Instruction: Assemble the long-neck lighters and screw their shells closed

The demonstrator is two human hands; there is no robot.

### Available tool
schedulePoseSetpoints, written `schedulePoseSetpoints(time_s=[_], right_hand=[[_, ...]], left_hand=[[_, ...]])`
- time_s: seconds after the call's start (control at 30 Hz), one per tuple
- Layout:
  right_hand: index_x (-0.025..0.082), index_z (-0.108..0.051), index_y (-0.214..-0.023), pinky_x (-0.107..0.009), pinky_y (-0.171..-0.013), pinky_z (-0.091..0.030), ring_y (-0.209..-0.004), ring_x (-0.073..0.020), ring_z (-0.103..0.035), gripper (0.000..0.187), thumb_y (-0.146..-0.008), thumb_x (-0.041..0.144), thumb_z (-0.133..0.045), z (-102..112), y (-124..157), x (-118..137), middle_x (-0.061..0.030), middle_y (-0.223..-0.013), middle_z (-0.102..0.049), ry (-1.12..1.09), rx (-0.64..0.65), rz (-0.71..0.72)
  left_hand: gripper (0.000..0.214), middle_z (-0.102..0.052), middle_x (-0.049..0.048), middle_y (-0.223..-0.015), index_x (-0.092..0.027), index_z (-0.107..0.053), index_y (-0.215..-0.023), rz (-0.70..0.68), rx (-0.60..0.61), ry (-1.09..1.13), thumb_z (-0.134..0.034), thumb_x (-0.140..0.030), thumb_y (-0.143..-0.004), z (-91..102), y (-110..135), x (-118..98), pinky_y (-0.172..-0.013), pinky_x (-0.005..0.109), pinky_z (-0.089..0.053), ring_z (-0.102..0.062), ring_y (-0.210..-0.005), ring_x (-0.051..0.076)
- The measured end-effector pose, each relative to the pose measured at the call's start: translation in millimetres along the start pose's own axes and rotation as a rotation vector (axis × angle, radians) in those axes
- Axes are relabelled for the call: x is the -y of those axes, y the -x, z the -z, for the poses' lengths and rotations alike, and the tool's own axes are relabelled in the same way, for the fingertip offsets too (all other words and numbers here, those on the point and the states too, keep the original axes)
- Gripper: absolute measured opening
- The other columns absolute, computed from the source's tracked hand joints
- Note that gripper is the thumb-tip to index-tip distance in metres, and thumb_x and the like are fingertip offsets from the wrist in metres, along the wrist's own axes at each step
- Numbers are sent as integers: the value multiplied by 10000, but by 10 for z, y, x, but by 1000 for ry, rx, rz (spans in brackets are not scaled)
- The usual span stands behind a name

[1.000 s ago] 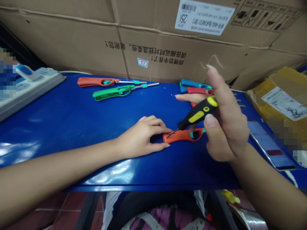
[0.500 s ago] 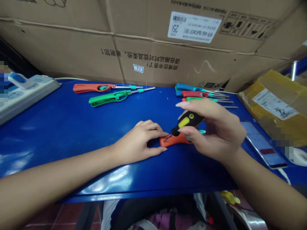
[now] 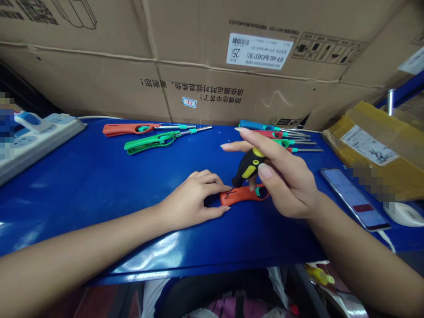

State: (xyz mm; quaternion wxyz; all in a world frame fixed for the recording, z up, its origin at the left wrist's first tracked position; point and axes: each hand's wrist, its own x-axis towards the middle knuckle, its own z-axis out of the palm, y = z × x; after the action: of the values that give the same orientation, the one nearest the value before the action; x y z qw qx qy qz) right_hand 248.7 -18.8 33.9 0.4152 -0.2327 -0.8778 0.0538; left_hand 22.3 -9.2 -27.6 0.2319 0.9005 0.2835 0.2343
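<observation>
An orange long-nosed lighter (image 3: 240, 194) lies on the blue table (image 3: 99, 185) in front of me. My left hand (image 3: 195, 198) pinches its left end between thumb and fingers and holds it down. My right hand (image 3: 281, 176) grips a black and yellow screwdriver (image 3: 247, 165) between thumb and fingers, with the index and middle fingers stretched out. The screwdriver's tip rests on the lighter's left end, right by my left fingertips.
An orange lighter (image 3: 127, 128) and a green lighter (image 3: 149, 141) lie at the back left. Several more lighters (image 3: 281, 134) are piled at the back right. A power strip (image 3: 36, 137) sits at the left edge, a phone (image 3: 353, 197) and a yellow parcel (image 3: 377, 145) at the right. Cardboard boxes (image 3: 198, 57) wall the back.
My right hand has come down from an upright raised pose and shifted left, bringing the screwdriver lower and steeper onto the lighter's end. My left hand has stayed on the lighter.
</observation>
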Motion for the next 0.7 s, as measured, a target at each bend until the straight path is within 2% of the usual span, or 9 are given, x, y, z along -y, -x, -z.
schedulePoseSetpoints(time_s=[0.07,0.17,0.23,0.33,0.4,0.47,0.53,0.63,0.7], right_hand=[[263,-539,-1449,-289,-645,-611,-769,-157,-731,441,-1009,244,-524,8,-4,-13,-61,-1230,-744,-8,-12,-20],[279,-662,-1286,-281,-606,-593,-679,-156,-695,373,-916,295,-709,8,-22,-15,-34,-1085,-784,149,-161,34],[270,-610,-1373,-309,-678,-608,-737,-169,-711,407,-968,297,-628,16,-43,-2,-61,-1173,-767,156,-135,35],[260,-527,-1467,-322,-736,-609,-834,-169,-725,441,-1033,235,-455,40,-76,27,-71,-1246,-734,-4,23,-20],[254,-640,-1332,-300,-686,-591,-754,-158,-700,343,-1000,249,-556,50,-89,36,-39,-1064,-768,-6,-6,-7],[238,-715,-1181,-296,-661,-575,-703,-160,-672,259,-925,280,-698,53,-91,37,-16,-904,-758,89,-112,36],[220,-702,-1230,-325,-733,-588,-812,-189,-698,303,-936,293,-683,57,-89,40,-47,-988,-766,144,-131,75],[241,-625,-1379,-371,-873,-595,-1035,-211,-709,383,-1018,226,-498,64,-94,64,-73,-1225,-738,39,-4,67],[266,-672,-1314,-359,-843,-603,-909,-184,-724,341,-1017,220,-511,55,-106,81,-39,-1106,-768,-2,-21,58]], left_hand=[[304,-706,44,-1093,-241,-714,-1179,4,7,-1,-728,-347,-895,-4,-3,0,-925,395,-437,-621,-1031,226],[312,-714,54,-1139,-241,-713,-1184,3,7,0,-730,-347,-891,-10,-6,-4,-947,408,-439,-624,-1068,240],[308,-716,56,-1118,-233,-720,-1170,9,7,-6,-733,-354,-888,-16,-9,-7,-941,412,-445,-627,-1050,241],[297,-713,49,-1030,-224,-738,-1137,19,-7,-16,-737,-369,-878,-32,-20,-5,-917,407,-458,-632,-983,231],[306,-718,46,-1021,-228,-742,-1145,11,-22,-16,-740,-356,-867,-49,-32,1,-917,404,-466,-635,-983,232],[323,-729,42,-1025,-233,-742,-1167,4,-32,-15,-741,-329,-858,-63,-47,6,-907,398,-475,-638,-979,232],[324,-735,46,-1030,-225,-747,-1163,4,-42,-12,-742,-318,-853,-71,-60,8,-896,395,-486,-644,-971,233],[311,-732,61,-1037,-207,-758,-1139,9,-45,-5,-743,-323,-851,-74,-70,6,-911,404,-499,-653,-981,242],[318,-729,63,-1025,-204,-758,-1142,9,-42,-1,-745,-315,-845,-74,-70,5,-911,410,-502,-655,-982,248]])
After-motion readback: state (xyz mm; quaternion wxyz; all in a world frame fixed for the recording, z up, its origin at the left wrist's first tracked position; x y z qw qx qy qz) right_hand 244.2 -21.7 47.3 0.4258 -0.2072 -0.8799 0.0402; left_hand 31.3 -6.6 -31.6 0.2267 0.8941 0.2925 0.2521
